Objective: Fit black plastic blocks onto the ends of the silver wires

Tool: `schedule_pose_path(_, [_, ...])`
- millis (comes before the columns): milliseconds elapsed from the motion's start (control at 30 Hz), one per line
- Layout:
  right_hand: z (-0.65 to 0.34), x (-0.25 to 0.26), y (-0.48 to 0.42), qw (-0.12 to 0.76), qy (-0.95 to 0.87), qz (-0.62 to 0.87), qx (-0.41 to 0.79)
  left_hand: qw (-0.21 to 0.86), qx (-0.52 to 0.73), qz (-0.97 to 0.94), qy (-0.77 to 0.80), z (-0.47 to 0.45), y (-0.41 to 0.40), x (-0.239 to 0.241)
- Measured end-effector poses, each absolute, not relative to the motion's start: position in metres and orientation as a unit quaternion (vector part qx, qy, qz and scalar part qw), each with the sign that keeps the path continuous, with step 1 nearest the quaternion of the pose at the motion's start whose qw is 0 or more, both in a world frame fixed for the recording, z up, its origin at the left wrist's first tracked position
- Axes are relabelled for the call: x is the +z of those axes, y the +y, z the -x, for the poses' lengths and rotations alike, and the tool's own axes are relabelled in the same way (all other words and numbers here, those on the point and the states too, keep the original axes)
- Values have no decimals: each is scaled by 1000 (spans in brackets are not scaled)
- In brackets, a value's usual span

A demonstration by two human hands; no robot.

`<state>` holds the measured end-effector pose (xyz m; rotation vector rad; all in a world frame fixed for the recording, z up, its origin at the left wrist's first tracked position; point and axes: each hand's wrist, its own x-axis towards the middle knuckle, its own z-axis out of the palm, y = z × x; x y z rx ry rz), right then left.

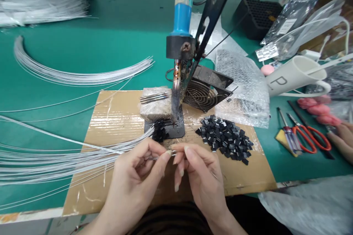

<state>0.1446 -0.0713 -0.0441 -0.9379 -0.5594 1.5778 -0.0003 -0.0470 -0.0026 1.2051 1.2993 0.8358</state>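
Note:
My left hand [143,176] is closed in a pinch on a thin white wire, whose end is mostly covered by the fingers. Close against it, my right hand [200,170] pinches thumb and forefinger together. A tiny shiny metal piece [173,152] shows between the two sets of fingertips; its kind is too small to tell. Just beyond the hands, a blue-handled soldering iron [182,14] hangs tip down from a black bracket [213,11]. Left of its tip, white wires [104,159] end in a cluster of small black pieces [160,130].
Cardboard [124,114] lies under the work. Right of the iron are a fan [202,91] and a pile of black pieces [224,137]. Further right lie scissors [306,137], a screwdriver [291,136] and a white mug [292,75]. Another person's hand [343,141] shows at the right edge.

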Motion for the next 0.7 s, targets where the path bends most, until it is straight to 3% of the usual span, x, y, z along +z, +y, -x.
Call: schedule_pose_path(700, [-140,-45,-69,556,-227,439,668,408,356,-608,581,11,-54,-17])
